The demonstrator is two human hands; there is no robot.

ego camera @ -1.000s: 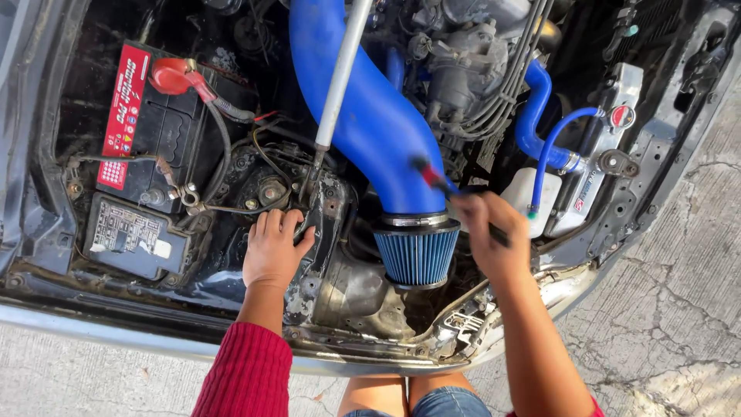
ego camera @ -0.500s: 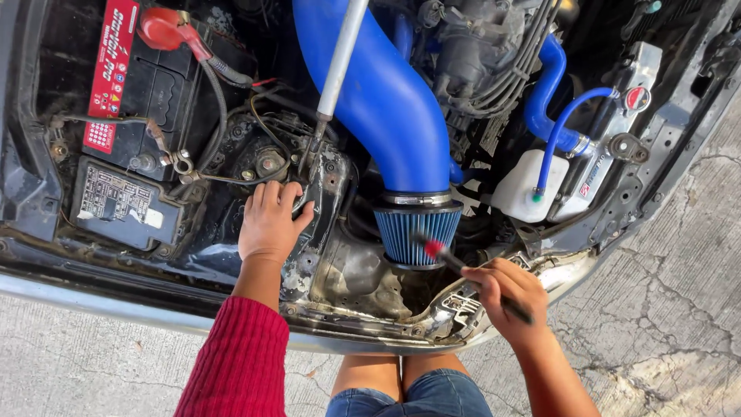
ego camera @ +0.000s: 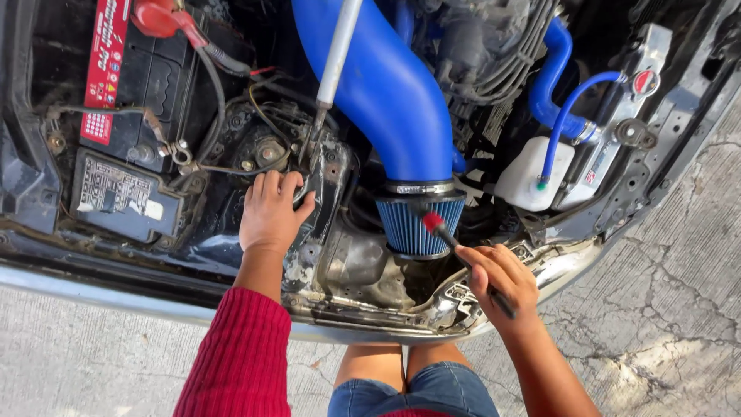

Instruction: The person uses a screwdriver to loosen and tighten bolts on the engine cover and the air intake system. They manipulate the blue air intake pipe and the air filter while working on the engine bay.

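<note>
R hand [ego camera: 500,279] grips slim red-tipped tool [ego camera: 463,261]

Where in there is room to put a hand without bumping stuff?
Little room. One dark gap lies below the blue cone filter, between the left hand and the right hand holding a red-tipped tool. The flat battery top is fairly bare. Around the blue intake pipe and white reservoir, hoses and wires crowd together.

The left hand [ego camera: 268,212] lies palm down, fingers [ego camera: 272,185] spread flat, red-sleeved arm extended. The right hand [ego camera: 498,279] is curled in a grip, bare forearm angled inward.
</note>
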